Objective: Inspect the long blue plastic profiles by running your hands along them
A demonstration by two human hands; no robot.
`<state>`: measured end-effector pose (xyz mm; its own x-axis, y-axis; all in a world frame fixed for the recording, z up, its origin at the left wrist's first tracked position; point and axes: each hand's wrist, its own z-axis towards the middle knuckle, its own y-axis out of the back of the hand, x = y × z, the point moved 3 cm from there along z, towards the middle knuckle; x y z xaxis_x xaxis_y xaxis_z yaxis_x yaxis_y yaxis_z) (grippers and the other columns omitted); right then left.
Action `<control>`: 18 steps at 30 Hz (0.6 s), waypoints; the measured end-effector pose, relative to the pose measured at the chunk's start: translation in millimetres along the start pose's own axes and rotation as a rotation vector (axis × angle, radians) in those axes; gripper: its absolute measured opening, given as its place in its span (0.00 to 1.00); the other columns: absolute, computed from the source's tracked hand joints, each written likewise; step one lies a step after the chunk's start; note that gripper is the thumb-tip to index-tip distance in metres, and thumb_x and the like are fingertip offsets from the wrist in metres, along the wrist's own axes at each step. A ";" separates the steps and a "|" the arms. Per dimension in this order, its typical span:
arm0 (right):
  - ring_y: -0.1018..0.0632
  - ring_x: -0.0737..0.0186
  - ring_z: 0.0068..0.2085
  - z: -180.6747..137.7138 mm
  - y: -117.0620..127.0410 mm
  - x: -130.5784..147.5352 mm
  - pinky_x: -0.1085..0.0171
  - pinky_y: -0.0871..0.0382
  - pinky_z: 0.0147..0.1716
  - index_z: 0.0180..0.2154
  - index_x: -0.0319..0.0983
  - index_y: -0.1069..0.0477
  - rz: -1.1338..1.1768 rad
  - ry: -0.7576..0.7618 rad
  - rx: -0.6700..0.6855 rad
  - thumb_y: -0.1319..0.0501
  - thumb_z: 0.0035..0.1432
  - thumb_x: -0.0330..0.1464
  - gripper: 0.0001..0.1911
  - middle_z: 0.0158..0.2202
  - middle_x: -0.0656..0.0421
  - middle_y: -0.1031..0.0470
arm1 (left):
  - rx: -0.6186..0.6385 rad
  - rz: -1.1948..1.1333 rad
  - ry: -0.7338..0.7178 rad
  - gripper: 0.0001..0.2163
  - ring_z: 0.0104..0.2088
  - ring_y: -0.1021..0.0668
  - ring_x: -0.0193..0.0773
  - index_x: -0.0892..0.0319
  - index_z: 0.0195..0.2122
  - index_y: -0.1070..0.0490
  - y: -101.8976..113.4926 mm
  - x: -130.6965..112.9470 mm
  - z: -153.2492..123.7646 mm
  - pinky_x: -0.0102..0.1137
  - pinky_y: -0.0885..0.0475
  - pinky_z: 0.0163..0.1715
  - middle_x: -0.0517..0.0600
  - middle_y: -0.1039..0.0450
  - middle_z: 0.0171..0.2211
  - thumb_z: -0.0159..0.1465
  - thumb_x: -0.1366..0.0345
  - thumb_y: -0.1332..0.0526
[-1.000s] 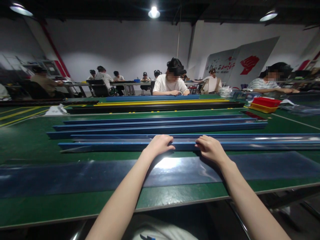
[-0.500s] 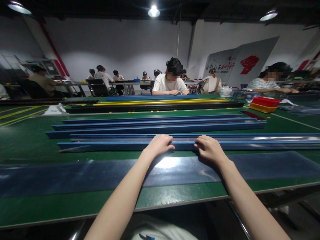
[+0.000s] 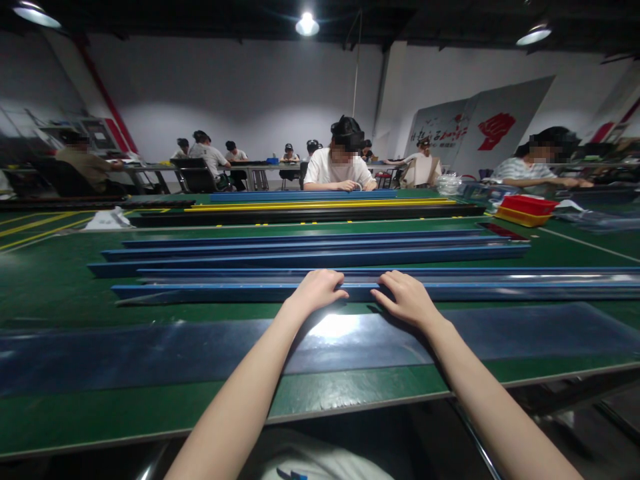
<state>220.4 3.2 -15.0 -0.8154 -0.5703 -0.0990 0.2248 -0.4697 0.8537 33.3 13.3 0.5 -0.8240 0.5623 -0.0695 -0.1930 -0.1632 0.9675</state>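
Two hands down on the nearest blue rail (image 3: 200, 292), which lies crosswise on the green table (image 3: 60, 287) and runs from about 9 o'clock to 3 o'clock in front of me. My left hand (image 3: 316, 291) sits on it just left of centre, fingers curled over the top edge, knuckles up. My right hand (image 3: 405, 298) is just beside it toward 3 o'clock, fingers also hooked over the rail's far edge, thumb low on the near face. Both hands are closed around the rail (how firm the grip is, I cannot tell). A small gap of bare rail shows between them.

Near side of the rail, toward 6 o'clock: a long dark glossy sheet (image 3: 125, 353) lies flat on the table, lamp glare on it right under my wrists.

Far side, toward 12 o'clock: a clear-topped rail (image 3: 550, 275) touching the one I hold, then more blue rails (image 3: 300, 250) laid parallel, then a black and yellow strip (image 3: 320, 210). Red tray (image 3: 530, 204) over a yellow one at about 2 o'clock, well apart from my hands.

A person in a white shirt (image 3: 337, 170) sits across the table at 12 o'clock, hands on a further blue rail. Other people at tables behind
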 end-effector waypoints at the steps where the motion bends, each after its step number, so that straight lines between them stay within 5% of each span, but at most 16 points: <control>1: 0.31 0.60 0.34 1.8 -1.5 3.8 0.65 0.43 0.34 0.32 0.38 0.34 -0.006 0.027 -0.005 0.49 0.60 0.40 0.13 0.31 0.55 0.29 | 0.003 0.002 0.001 0.09 0.33 0.25 0.40 0.58 0.29 0.30 -0.1 -0.1 0.0 0.28 0.36 0.29 0.50 0.26 0.31 0.58 0.57 0.42; 18: 0.32 0.64 0.29 10.9 -4.1 9.4 0.67 0.46 0.28 0.26 0.38 0.32 0.002 0.045 -0.057 0.47 0.59 0.36 0.13 0.26 0.57 0.31 | 0.004 0.040 -0.020 0.11 0.33 0.25 0.39 0.58 0.30 0.31 -0.7 3.7 -1.6 0.28 0.37 0.28 0.49 0.27 0.31 0.58 0.55 0.42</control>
<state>206.0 7.2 -13.9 -0.7901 -0.6008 -0.1215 0.2575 -0.5052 0.8237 29.6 14.2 -0.8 -0.8199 0.5719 -0.0261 -0.1581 -0.1825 0.9704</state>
